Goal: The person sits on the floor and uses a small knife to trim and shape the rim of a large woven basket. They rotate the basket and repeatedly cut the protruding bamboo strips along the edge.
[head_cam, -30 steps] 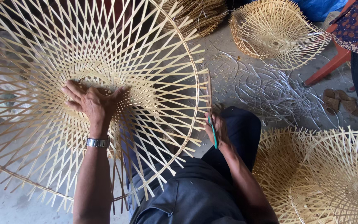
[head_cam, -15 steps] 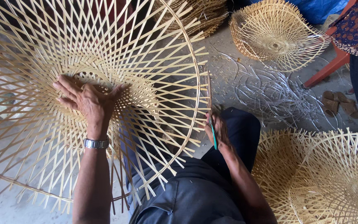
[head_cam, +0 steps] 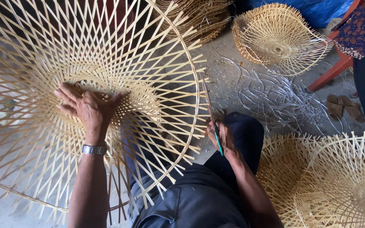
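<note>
a person sits on the ground with a large round bamboo frame [head_cam: 106, 46] tipped up in front of them, its thin strips crossing in an open lattice around a tighter woven centre. the left hand [head_cam: 90, 107] lies flat against that woven centre, fingers spread wide, gripping nothing, just pressing the weave; a metal wristwatch [head_cam: 94, 149] sits on the wrist below it. the right hand [head_cam: 219, 136] rests on the knee of the dark trousers [head_cam: 199, 198], just outside the frame's rim, and is closed around a slim green-handled tool [head_cam: 218, 141] whose thin shaft runs up from the fist along the rim; what kind of tip it has is too fine to tell. judging from this, the work is at a checking or turning stage: the flat palm steadies the centre while the tool waits, and the next move would seem to call for bringing the tool in from the rim side toward the palm. compared with half a second ago, the left hand sits in much the same place on the centre and the right hand has not left the knee. beyond the tool hand, pale shavings [head_cam: 275, 101] litter the floor, with a smaller basket frame [head_cam: 279, 36] past them, more frames [head_cam: 339, 181] stacked to the outer side of the right arm, and another person's patterned sleeve [head_cam: 360, 29] at the far edge.
</note>
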